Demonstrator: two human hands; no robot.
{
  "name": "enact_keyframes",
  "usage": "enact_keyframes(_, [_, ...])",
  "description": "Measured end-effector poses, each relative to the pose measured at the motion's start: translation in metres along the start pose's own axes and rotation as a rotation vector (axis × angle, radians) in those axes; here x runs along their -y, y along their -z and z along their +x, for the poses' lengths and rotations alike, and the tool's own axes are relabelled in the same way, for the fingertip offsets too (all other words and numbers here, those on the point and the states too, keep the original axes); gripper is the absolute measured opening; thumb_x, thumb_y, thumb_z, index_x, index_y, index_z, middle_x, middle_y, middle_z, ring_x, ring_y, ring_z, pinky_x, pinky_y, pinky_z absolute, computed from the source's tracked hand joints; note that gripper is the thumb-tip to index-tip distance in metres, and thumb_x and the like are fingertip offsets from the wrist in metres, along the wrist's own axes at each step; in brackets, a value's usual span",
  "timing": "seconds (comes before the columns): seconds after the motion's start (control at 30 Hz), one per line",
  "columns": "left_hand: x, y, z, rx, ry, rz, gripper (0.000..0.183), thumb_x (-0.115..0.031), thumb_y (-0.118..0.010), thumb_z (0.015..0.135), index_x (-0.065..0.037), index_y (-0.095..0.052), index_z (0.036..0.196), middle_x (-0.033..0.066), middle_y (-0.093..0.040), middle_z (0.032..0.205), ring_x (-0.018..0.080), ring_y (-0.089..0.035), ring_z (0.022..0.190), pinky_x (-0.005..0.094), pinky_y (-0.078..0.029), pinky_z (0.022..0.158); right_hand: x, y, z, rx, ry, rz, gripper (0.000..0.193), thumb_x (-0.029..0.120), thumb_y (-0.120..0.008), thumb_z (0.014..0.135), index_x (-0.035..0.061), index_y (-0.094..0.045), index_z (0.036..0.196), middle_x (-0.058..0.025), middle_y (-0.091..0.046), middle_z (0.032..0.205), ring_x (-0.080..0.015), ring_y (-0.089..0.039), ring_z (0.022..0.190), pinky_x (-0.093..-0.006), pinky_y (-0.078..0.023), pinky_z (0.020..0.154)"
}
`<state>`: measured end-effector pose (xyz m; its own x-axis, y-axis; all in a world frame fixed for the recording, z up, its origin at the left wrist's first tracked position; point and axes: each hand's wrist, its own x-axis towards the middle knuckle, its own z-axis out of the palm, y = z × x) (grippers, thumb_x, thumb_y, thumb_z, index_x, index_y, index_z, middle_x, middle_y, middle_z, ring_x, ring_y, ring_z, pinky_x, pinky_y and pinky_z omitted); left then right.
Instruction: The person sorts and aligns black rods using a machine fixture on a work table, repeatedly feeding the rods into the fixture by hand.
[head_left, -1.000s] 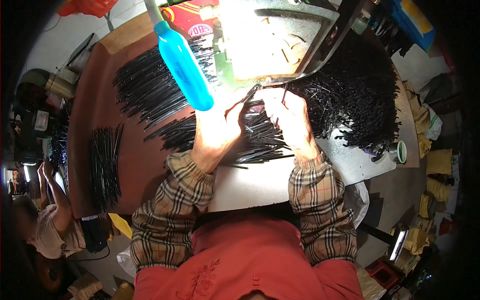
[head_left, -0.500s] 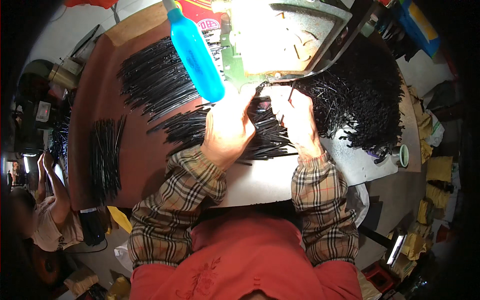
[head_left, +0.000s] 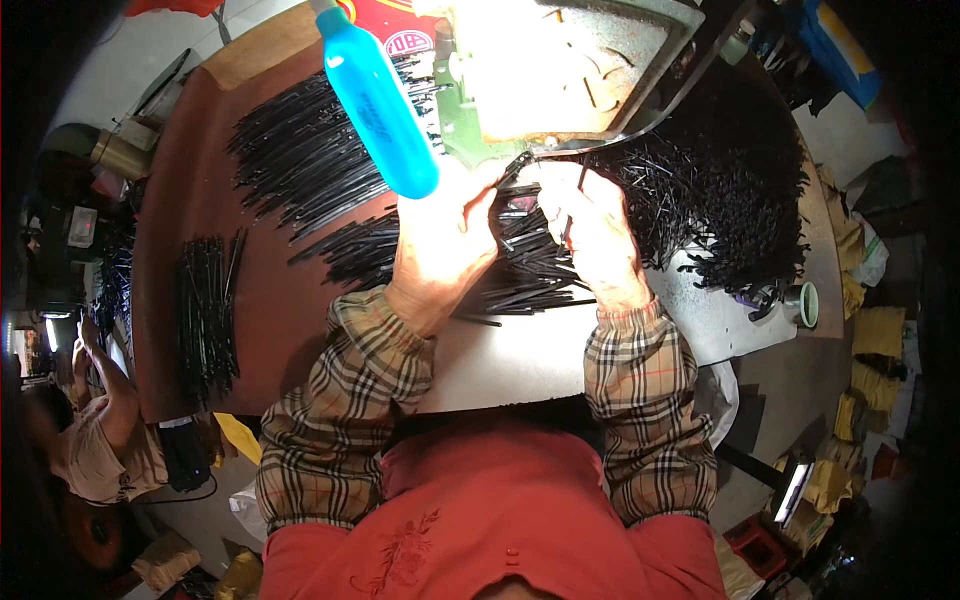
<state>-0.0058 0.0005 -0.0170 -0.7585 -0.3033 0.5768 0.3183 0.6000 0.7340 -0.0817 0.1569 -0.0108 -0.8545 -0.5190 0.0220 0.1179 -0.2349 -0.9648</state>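
Observation:
Under bright light, my left hand (head_left: 445, 235) pinches a thin black strip (head_left: 515, 168) at the lower edge of a metal machine. Close beside it on the right, my right hand (head_left: 595, 230) is closed, thumb and fingers together, around a slim dark stick-like piece (head_left: 583, 178); glare hides whether this is a tool or another strip. Beneath both hands lies a loose bundle of black strips (head_left: 540, 260). The machine's pale, lit plate (head_left: 600, 90), with a few small bent bits on it, stands just beyond my fingers.
A blue bottle-shaped object (head_left: 375, 110) hangs over a large bundle of black strips (head_left: 300, 150). A smaller bundle (head_left: 208, 310) lies far left. Tangled black pieces (head_left: 730, 200) heap up at right, near a pale green cup (head_left: 807, 305). Another person (head_left: 110, 430) sits at left.
My left hand has shifted slightly left and its thumb has opened a little away from the right hand. The view has moved slightly; the right hand keeps its closed grip.

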Motion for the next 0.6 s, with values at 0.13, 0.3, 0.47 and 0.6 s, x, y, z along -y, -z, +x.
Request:
enact_keyframes(0.13, [-0.009, 0.004, 0.004, 0.06, -0.004, 0.212, 0.02, 0.007, -0.064, 0.08, 0.002, -0.07, 0.099, 0.0098, -0.072, 0.087, 0.0088, -0.062, 0.068, 0.0208, -0.048, 0.062, 0.0, 0.002, 0.0, 0.015, -0.011, -0.002, 0.022, 0.013, -0.053, 0.094, -0.0013, -0.066, 0.105, 0.005, -0.053, 0.068, 0.0, -0.042, 0.055, -0.0151, -0.034, 0.049])
enact_keyframes(0.3, [-0.003, 0.003, 0.005, 0.069, -0.013, 0.126, 0.023, 0.009, -0.062, 0.079, 0.004, -0.069, 0.1, 0.0118, -0.071, 0.089, 0.011, -0.062, 0.071, 0.021, -0.05, 0.069, 0.0, 0.002, 0.0, 0.029, 0.006, -0.026, 0.023, 0.015, -0.054, 0.094, -0.0011, -0.066, 0.105, 0.0046, -0.055, 0.069, -0.0001, -0.043, 0.056, -0.0156, -0.034, 0.049])
enact_keyframes(0.47, [0.007, 0.002, -0.005, 0.067, 0.046, -0.171, 0.036, 0.017, -0.051, 0.077, 0.006, -0.065, 0.107, 0.0134, -0.066, 0.093, 0.0137, -0.063, 0.083, 0.0232, -0.05, 0.081, -0.001, 0.002, 0.003, -0.004, 0.097, -0.278, 0.021, 0.016, -0.055, 0.093, 0.0001, -0.066, 0.102, 0.0034, -0.057, 0.07, -0.001, -0.044, 0.056, -0.0161, -0.035, 0.049])
enact_keyframes(0.6, [0.006, 0.004, -0.004, 0.161, 0.022, -0.057, 0.044, 0.019, -0.045, 0.073, 0.005, -0.063, 0.111, 0.0133, -0.063, 0.097, 0.0152, -0.061, 0.091, 0.0255, -0.049, 0.086, 0.002, 0.004, 0.001, 0.001, 0.007, -0.176, 0.021, 0.017, -0.055, 0.093, 0.0006, -0.066, 0.101, 0.003, -0.057, 0.069, -0.0014, -0.046, 0.056, -0.017, -0.036, 0.049])
